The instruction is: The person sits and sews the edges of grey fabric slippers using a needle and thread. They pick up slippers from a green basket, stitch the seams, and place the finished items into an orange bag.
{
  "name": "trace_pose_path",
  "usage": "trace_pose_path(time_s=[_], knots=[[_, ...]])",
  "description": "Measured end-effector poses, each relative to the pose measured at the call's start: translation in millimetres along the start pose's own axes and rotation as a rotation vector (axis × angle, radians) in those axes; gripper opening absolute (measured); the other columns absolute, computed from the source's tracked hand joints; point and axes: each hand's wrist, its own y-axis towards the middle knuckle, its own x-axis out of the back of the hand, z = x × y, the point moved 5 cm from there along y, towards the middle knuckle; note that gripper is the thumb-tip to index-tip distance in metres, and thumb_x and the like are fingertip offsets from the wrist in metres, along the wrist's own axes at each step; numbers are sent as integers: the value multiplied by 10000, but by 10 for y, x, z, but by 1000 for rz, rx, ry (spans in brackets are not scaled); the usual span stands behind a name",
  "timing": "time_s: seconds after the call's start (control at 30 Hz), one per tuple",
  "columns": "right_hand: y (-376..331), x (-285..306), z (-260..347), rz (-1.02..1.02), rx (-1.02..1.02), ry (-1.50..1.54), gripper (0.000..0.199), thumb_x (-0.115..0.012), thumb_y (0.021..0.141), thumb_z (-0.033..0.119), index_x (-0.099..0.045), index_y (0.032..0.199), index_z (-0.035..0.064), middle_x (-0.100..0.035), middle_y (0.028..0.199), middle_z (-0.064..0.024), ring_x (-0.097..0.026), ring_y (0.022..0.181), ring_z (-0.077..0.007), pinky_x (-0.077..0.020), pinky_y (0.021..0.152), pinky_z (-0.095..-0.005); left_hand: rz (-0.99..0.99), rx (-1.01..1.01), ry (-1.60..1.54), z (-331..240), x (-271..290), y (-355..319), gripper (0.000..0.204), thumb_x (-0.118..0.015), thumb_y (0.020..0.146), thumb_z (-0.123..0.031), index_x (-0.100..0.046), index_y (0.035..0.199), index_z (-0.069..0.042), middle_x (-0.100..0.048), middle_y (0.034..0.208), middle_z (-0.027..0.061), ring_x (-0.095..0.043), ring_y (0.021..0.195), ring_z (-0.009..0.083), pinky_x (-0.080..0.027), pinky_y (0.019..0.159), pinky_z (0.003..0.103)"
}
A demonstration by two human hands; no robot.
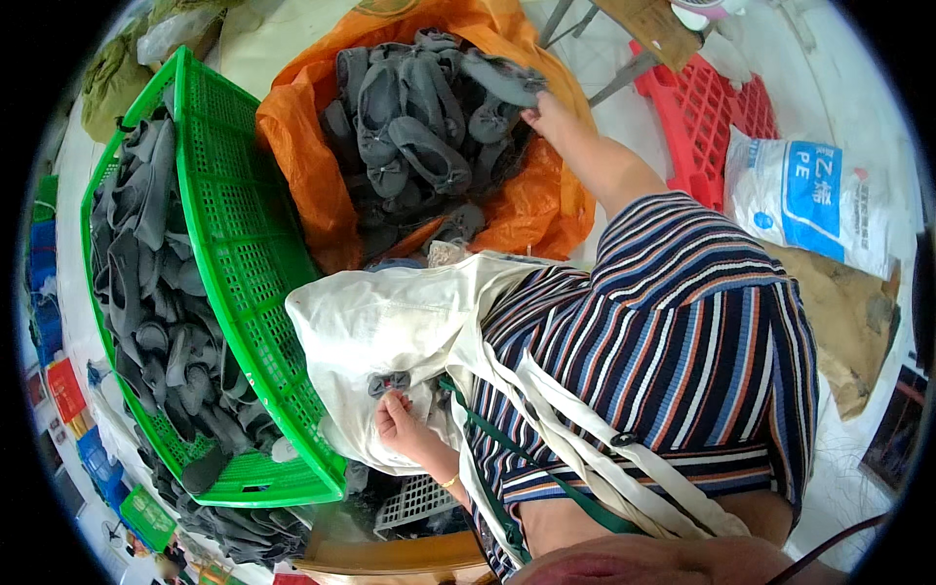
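Observation:
My right hand (548,115) grips a grey flat shoe (499,82) by one end, at the far right of an orange woven bag (570,185). Inside the bag lies a heap of grey ballet-style flat shoes (421,96), some with a small bow on the toe. Over my lap, in front of a white apron (370,312), my left hand (398,421) is closed with its fingers pinched. A small dark grey piece (388,383) shows at its fingertips; its kind and whether the fingers hold it are unclear.
To the left, a tilted green plastic crate (258,283) holds many more grey shoes (146,263). More shoes (234,531) pile below it, near a wooden edge (390,558). On the right are a red plastic crate (687,127) and a white-and-blue sack (814,200).

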Motion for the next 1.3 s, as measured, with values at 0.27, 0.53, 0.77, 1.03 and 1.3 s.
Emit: trace_pose_path(time_s=[0.27, 0.53, 0.77, 1.03, 1.3], knots=[[186, 507, 841, -381, 219, 73, 244, -435, 944, 87, -525, 1166, 45, -556, 1056, -149, -546, 716, -229, -506, 564, -331, -50, -113, 1, -178, 71, 115, 197, -616, 966, -154, -651, 884, 22, -613, 788, 22, -515, 702, 86, -422, 642, 222], [139, -398, -1070, 422, -241, -167, 631, -421, 1034, 458, -485, 1066, -169, -543, 834, -136, -528, 714, -256, -532, 832, -417, -3, -204, 325, -433, 743, 641, 212, -627, 956, -181, -681, 930, 22, -625, 807, 11, -539, 750, 86, -434, 690, 240], [-2029, -1240, -1890, 991, -5, -768, 211, -632, 959, 243, -611, 884, 46, -543, 768, 25, -546, 707, -106, -516, 693, -275, -39, -285, 370, -9, 1121, 823, 168, -669, 918, -157, -709, 998, -14, -687, 883, 58, -612, 758, 109, -493, 695, 242], [-3914, -1604, -2413, 1613, 474, -1091, 256, -573, 996, 259, -663, 984, 19, -588, 822, 22, -532, 742, -69, -467, 704, -229, 65, -561, 1019, -106, 706, 1125, 224, -710, 817, -147, -649, 1014, -57, -668, 952, 151, -627, 827, 379, -508, 756, 415], [-5020, -1425, -2688, 1966, 635, -1116, 298, -720, 871, 272, -646, 1007, 18, -641, 815, -105, -605, 732, -167, -495, 673, -328, 68, -267, -67, -155, 1095, 942, 165, -736, 846, -84, -626, 969, -78, -621, 780, -19, -572, 674, 74, -462, 551, 230]])
